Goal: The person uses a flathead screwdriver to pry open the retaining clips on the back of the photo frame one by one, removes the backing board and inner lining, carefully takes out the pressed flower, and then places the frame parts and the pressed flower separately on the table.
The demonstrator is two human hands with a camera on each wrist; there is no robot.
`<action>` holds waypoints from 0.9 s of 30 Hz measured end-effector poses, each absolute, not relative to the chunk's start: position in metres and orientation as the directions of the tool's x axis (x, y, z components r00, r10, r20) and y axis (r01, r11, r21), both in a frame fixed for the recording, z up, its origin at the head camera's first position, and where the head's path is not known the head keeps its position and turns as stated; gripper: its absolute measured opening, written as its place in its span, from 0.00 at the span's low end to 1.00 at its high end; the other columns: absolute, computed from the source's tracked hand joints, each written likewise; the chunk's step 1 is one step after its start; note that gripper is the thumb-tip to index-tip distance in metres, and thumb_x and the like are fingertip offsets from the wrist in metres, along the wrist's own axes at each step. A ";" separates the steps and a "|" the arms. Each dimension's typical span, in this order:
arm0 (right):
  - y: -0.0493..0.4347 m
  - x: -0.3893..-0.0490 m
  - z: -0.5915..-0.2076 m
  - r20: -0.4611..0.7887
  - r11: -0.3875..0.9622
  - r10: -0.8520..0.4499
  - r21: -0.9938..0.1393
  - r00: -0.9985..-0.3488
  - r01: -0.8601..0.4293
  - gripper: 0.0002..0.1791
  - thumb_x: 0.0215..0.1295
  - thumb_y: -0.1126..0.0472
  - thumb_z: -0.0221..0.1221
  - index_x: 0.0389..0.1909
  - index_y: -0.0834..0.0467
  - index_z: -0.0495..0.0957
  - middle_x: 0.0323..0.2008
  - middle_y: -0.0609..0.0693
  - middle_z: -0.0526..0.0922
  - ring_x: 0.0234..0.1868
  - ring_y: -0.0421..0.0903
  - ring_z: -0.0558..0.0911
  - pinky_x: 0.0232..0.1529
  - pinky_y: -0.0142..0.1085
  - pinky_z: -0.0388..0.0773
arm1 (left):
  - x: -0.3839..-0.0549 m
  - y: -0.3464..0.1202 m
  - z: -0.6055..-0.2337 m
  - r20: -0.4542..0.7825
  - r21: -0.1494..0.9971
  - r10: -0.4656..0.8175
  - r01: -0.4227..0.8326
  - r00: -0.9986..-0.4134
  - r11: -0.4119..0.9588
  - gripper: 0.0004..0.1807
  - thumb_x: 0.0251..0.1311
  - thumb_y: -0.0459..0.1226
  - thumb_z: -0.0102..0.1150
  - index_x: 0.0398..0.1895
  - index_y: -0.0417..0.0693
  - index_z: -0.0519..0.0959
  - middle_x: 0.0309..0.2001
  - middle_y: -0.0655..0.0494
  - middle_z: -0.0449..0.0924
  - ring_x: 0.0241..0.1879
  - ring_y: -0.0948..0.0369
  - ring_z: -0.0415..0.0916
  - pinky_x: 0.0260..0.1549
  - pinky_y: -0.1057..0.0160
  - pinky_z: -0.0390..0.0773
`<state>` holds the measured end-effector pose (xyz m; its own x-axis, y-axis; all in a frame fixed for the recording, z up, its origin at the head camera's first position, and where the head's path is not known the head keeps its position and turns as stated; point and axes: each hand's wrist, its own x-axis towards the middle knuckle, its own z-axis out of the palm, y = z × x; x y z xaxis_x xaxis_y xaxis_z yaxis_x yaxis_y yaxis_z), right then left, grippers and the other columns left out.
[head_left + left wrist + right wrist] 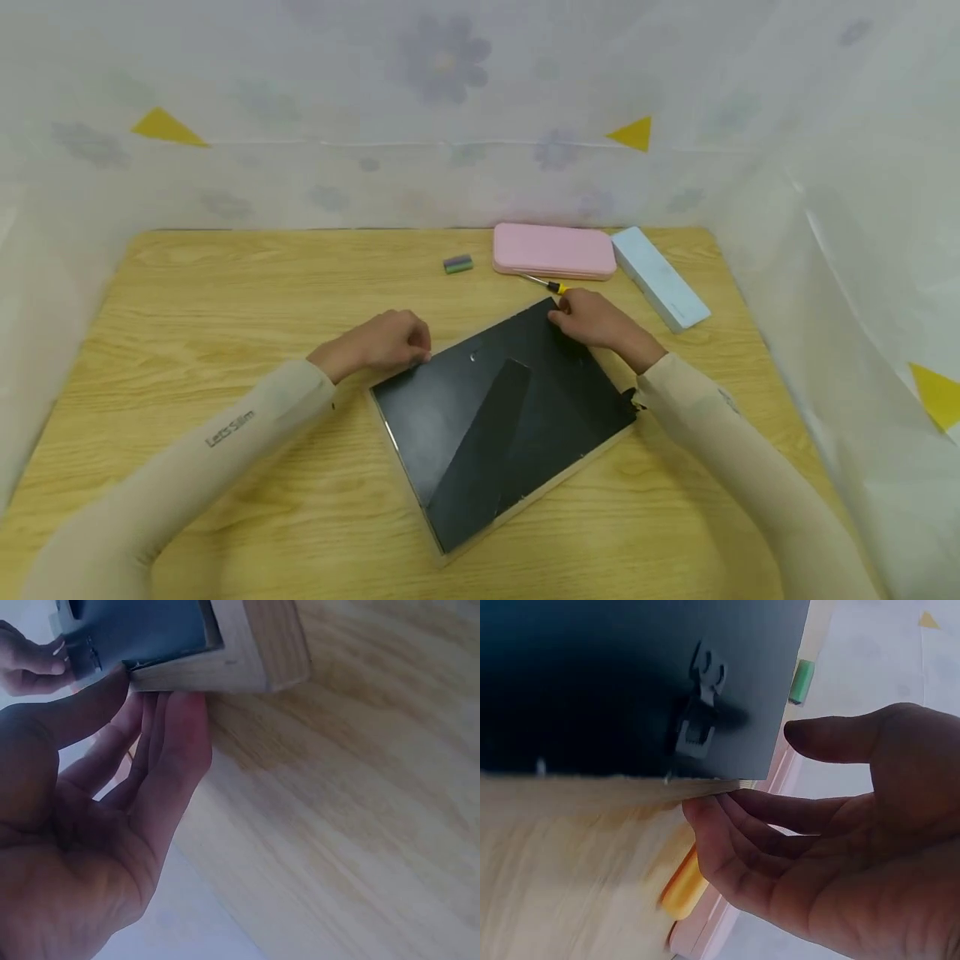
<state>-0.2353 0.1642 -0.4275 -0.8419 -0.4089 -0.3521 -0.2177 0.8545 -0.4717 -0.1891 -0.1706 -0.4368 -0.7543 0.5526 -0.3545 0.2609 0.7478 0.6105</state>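
A picture frame lies back side up on the table, its black backing board ringed by a pale wooden edge. A folded stand leg crosses the backing, and a small metal hanger shows near one edge. My left hand holds the far left edge, its thumb at the top and its fingers against the wooden side. At the far right corner, my right hand has its curled fingers against the underside of the edge and its thumb raised over the corner.
A screwdriver with a yellow and black handle lies beyond the frame, by my right hand. Behind it are a pink case, a pale blue box and a small green and purple block. White patterned sheeting walls the table.
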 end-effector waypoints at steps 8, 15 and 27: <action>0.146 -0.245 -0.426 -0.317 0.832 -0.463 -0.478 -0.828 -0.282 0.21 0.75 0.58 0.52 0.55 0.73 0.76 0.49 0.69 0.81 0.47 0.60 0.82 0.51 0.54 0.76 | -0.174 -0.178 -0.436 -0.440 0.673 0.532 0.127 -0.723 0.728 0.07 0.66 0.36 0.63 0.33 0.42 0.83 0.24 0.53 0.80 0.19 0.61 0.75 0.22 0.64 0.77; 0.130 -0.256 -0.426 -0.289 0.792 -0.531 -0.505 -0.797 -0.344 0.17 0.74 0.60 0.53 0.52 0.70 0.79 0.42 0.66 0.83 0.41 0.57 0.81 0.49 0.52 0.75 | -0.159 -0.180 -0.440 -0.477 0.752 0.569 0.024 -0.670 0.659 0.11 0.66 0.33 0.62 0.26 0.39 0.82 0.19 0.51 0.80 0.18 0.59 0.80 0.21 0.63 0.82; 0.097 -0.271 -0.431 -0.270 0.706 -0.657 -0.546 -0.704 -0.451 0.20 0.75 0.63 0.48 0.61 0.69 0.76 0.33 0.59 0.82 0.29 0.49 0.77 0.42 0.44 0.74 | -0.134 -0.172 -0.449 -0.547 0.830 0.614 -0.274 -0.569 0.486 0.10 0.64 0.29 0.62 0.26 0.30 0.83 0.21 0.40 0.83 0.22 0.50 0.85 0.25 0.56 0.85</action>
<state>-0.2711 0.0968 -0.4307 -0.7038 -0.6573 -0.2695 -0.4507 0.7064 -0.5458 -0.1336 -0.1721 -0.4494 -0.5695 0.6136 -0.5470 -0.2738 0.4858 0.8301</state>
